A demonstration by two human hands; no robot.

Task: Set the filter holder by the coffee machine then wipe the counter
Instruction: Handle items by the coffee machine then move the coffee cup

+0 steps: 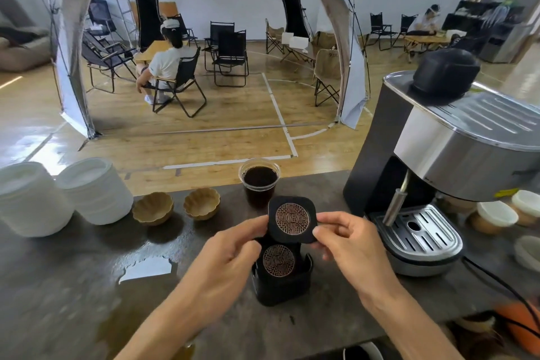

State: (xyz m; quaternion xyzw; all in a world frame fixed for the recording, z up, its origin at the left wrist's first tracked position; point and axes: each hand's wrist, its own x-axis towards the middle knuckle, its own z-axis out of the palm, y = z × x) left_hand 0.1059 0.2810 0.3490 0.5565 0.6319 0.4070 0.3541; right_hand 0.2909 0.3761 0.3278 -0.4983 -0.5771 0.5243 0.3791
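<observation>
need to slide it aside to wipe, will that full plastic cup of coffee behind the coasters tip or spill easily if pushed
Probably. The plastic cup looks thin and clear, so it may flex if squeezed. It is lidless and filled near the rim, so a quick shove could slosh coffee out. It narrows toward the base, and the wet counter might let it slide.

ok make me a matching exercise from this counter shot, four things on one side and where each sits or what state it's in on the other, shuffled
Things
1. black square coaster with a round copper pattern
2. clear plastic cup of dark coffee
3. two tan scalloped bowls
4. silver and black coffee machine

Places or states
A. stands at the right end of the counter
B. pinched between the left hand and the right hand
C. empty, side by side, left of the cup
D. full, at the counter's far edge behind the coaster

Pairs: 1-B, 2-D, 3-C, 4-A
</observation>
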